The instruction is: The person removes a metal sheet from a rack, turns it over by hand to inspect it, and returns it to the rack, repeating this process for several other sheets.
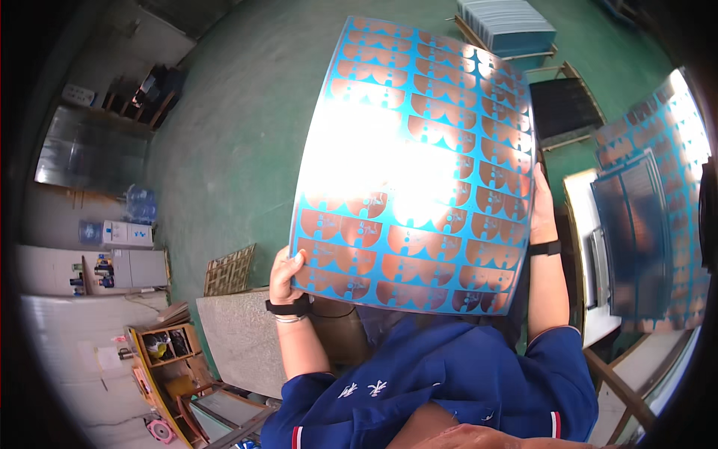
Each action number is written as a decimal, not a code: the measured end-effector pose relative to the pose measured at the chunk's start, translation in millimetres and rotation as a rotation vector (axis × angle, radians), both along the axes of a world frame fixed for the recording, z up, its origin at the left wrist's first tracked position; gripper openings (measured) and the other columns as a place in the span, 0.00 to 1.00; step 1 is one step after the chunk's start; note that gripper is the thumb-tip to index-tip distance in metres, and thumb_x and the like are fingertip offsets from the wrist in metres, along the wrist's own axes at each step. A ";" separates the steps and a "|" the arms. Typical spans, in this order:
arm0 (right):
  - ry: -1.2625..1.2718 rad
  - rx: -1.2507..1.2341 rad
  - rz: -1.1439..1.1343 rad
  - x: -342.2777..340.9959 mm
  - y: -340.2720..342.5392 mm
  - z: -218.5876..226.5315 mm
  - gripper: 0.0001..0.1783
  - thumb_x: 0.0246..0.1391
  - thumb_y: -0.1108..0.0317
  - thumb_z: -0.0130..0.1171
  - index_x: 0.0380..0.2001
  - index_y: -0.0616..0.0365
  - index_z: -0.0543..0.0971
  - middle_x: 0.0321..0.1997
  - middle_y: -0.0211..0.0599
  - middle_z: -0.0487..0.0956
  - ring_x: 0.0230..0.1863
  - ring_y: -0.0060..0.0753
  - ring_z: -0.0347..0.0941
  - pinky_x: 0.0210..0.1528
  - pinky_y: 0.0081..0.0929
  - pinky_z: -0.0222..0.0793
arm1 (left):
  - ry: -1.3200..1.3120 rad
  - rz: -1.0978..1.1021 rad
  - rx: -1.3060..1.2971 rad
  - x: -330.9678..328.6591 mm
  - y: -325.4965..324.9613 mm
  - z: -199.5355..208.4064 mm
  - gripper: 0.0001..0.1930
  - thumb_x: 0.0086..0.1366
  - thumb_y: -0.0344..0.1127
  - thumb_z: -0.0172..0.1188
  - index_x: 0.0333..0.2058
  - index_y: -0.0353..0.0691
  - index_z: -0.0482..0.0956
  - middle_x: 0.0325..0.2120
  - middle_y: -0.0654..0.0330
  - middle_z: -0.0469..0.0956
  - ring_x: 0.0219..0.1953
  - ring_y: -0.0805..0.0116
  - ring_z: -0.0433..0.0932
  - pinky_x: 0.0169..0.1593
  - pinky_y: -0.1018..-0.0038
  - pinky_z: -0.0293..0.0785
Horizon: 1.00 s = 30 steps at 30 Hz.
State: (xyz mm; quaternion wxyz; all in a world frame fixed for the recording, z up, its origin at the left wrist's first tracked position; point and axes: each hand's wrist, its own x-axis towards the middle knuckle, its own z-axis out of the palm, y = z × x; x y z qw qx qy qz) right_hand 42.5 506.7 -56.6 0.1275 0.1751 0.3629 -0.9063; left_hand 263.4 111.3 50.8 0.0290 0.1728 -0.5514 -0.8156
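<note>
Held up in front of me is a large, slightly curved sheet (pixel 426 258), blue with rows of copper-coloured rounded shapes. Strong glare whites out its left middle part. My left hand (pixel 284 275) grips its lower left edge, with the thumb on the printed face. On the opposite side, my right hand (pixel 541 208) clasps the right edge, and most of its fingers are hidden behind the sheet. Each wrist has a dark band. At the right, more blue and copper patterned sheets (pixel 680 254) stand near a dark glossy panel (pixel 636 239).
A stack of pale blue-edged sheets (pixel 508 28) sits on a frame at the back, by a black rack (pixel 565 112). To the left are a grey-topped table (pixel 239 340), a wooden lattice (pixel 229 269), a wooden shelf (pixel 161 374) and a white water dispenser (pixel 129 234). The floor (pixel 224 112) is green.
</note>
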 end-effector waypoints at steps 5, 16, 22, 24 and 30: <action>0.231 -0.151 0.126 17.8 42.2 7.1 0.10 0.62 0.60 0.44 0.37 0.52 0.71 0.36 0.31 0.77 0.34 0.25 0.75 0.36 0.28 0.76 | 0.082 0.097 0.255 -7.9 15.0 -20.0 0.24 0.65 0.50 0.46 0.43 0.31 0.71 0.40 0.52 0.76 0.42 0.64 0.75 0.44 0.71 0.72; 0.350 -0.202 0.053 68.5 4.4 47.7 0.12 0.57 0.69 0.50 0.44 0.57 0.72 0.47 0.33 0.73 0.51 0.31 0.68 0.54 0.37 0.64 | 0.105 0.196 0.480 -21.5 114.1 -56.7 0.16 0.61 0.36 0.57 0.47 0.49 0.66 0.39 0.69 0.71 0.46 0.73 0.69 0.50 0.64 0.70; 0.460 -0.302 -0.192 41.2 106.4 43.3 0.18 0.61 0.62 0.44 0.50 0.60 0.68 0.50 0.39 0.72 0.55 0.36 0.65 0.59 0.39 0.58 | 0.098 0.230 0.363 -9.6 64.0 -56.6 0.14 0.61 0.31 0.56 0.45 0.45 0.66 0.33 0.68 0.72 0.37 0.74 0.73 0.40 0.69 0.75; 0.426 -0.141 -0.346 51.8 105.1 79.8 0.24 0.62 0.61 0.41 0.57 0.63 0.61 0.50 0.43 0.73 0.53 0.36 0.68 0.57 0.38 0.61 | 0.070 0.274 0.279 1.7 47.4 -62.8 0.14 0.61 0.30 0.55 0.46 0.44 0.67 0.33 0.67 0.72 0.38 0.74 0.72 0.43 0.72 0.73; 0.440 0.288 0.108 66.7 150.6 85.2 0.26 0.63 0.59 0.39 0.59 0.65 0.58 0.36 0.47 0.78 0.30 0.27 0.77 0.31 0.19 0.74 | 0.174 0.399 0.183 14.1 15.9 -69.2 0.09 0.63 0.33 0.54 0.41 0.41 0.70 0.32 0.68 0.73 0.35 0.79 0.71 0.41 0.78 0.70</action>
